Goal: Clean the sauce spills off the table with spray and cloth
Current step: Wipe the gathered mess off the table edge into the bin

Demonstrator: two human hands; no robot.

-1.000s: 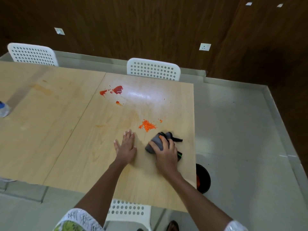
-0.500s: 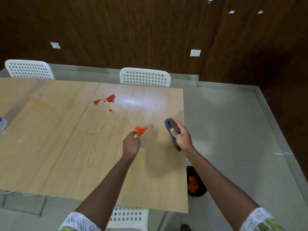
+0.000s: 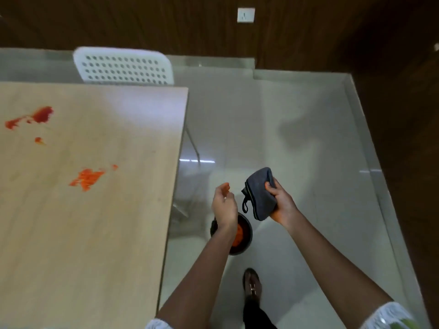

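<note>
Cloth (image 3: 261, 194) gripped in right hand (image 3: 282, 205), off-table

Canteen or meeting room, likely: plain wooden tabletop (image 3: 95, 233), white perforated chair (image 3: 123, 67), dark wood-panelled wall (image 3: 142, 24), glossy tiled floor (image 3: 297, 138), wall socket (image 3: 245, 14).

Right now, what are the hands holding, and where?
The right hand grips the folded grey cloth by its right edge. The left hand holds nothing visible.

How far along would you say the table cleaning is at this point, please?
Little looks done: the orange crumbly spill and the red sauce splatter remain on the table. In hand: the right hand grips the grey cloth, off the table above the floor; the left hand hangs over the black bin. Left: wiping both.
</note>
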